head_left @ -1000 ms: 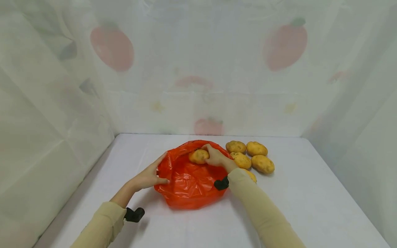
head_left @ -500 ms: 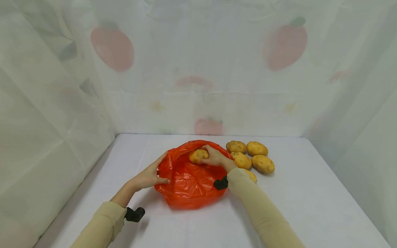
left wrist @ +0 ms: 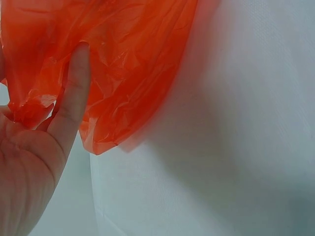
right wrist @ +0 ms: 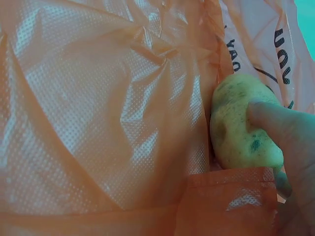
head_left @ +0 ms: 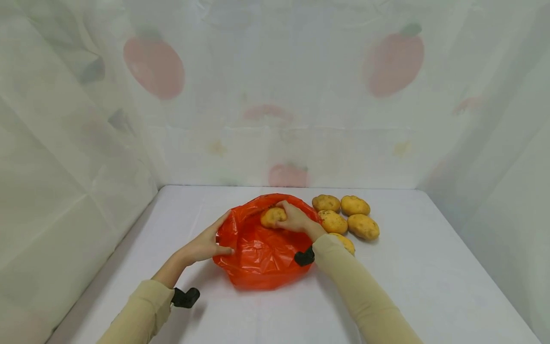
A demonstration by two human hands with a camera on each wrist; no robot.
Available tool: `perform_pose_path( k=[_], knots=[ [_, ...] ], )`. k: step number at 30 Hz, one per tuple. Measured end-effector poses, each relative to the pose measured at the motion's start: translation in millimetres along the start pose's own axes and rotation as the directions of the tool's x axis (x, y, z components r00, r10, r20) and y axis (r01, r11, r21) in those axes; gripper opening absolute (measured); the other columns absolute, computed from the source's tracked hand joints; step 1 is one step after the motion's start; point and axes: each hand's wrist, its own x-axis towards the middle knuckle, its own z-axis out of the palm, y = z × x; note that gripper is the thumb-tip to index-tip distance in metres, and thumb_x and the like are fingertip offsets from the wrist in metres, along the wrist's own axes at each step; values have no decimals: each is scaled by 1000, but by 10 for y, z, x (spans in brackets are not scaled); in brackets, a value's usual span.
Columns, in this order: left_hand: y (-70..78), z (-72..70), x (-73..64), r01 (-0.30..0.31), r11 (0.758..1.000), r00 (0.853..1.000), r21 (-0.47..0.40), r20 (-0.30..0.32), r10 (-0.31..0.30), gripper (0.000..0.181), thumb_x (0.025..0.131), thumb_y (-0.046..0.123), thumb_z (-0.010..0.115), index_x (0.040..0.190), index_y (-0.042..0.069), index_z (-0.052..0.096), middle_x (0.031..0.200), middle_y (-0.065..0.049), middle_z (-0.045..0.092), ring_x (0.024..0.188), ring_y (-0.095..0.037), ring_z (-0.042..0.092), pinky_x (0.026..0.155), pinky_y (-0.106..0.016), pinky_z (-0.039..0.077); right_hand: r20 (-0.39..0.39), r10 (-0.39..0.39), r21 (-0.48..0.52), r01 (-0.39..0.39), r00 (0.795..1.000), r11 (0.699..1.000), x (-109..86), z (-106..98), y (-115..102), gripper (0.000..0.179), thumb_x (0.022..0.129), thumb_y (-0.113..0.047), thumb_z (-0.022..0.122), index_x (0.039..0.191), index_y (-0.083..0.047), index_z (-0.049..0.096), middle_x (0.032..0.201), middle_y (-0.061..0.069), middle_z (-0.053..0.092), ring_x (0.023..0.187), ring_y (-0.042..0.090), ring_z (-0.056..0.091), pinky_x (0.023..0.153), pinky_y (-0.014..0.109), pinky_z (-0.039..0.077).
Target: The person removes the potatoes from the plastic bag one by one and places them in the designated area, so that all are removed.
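A red plastic bag (head_left: 266, 279) lies with its mouth spread wide on the white table. My left hand (head_left: 201, 248) holds the bag's left edge, thumb on the near side; in the left wrist view the thumb (left wrist: 75, 91) lies against the red film, and most of the other fingers are out of sight. Inside the bag, near its far rim, my right hand (head_left: 296, 219) grips a yellow potato (head_left: 270, 218). The right wrist view shows the thumb (right wrist: 275, 120) pressed on that potato's side, with bag film around it and dark printed letters behind.
Several loose potatoes (head_left: 363, 227) lie grouped on the table (head_left: 429, 267) just right of the bag, one partly behind the right sleeve (head_left: 356, 282). Pale fabric walls (head_left: 335, 157) with fruit prints enclose the back and both sides.
The potato in my right hand has turned slightly and shifted a little to the left inside the bag. My left hand and the bag have stayed almost still.
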Motion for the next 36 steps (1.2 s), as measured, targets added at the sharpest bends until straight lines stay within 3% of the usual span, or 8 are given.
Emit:
perform_pose_path(
  k=[16, 26, 36],
  knots=[
    [13, -23, -41, -4, 1000, 1000, -6, -7, 4, 100, 76, 14, 74, 148, 31, 7, 151, -7, 19, 129, -35, 32, 94, -49, 44, -8, -83, -28, 83, 997, 996, -52, -85, -89, 55, 82, -24, 69, 129, -12, 42, 124, 3, 52, 111, 20, 50, 97, 38, 42],
    [9, -7, -30, -8, 1000, 1000, -21, -6, 8, 100, 76, 10, 73, 149, 30, 6, 151, -8, 18, 129, -36, 32, 93, -50, 45, -29, -97, -19, 96, 995, 995, -193, -159, -81, 57, 81, -25, 70, 130, -14, 42, 125, 0, 51, 109, 16, 51, 96, 36, 43],
    [13, 1, -17, -17, 1000, 1000, -7, -2, 17, 100, 76, 13, 74, 148, 30, 8, 150, -8, 20, 125, -35, 36, 90, -46, 48, -59, -159, -46, 157, 986, 987, -347, -254, -139, 59, 81, -22, 71, 132, -14, 43, 130, -2, 49, 120, 14, 46, 104, 36, 37]
  ],
)
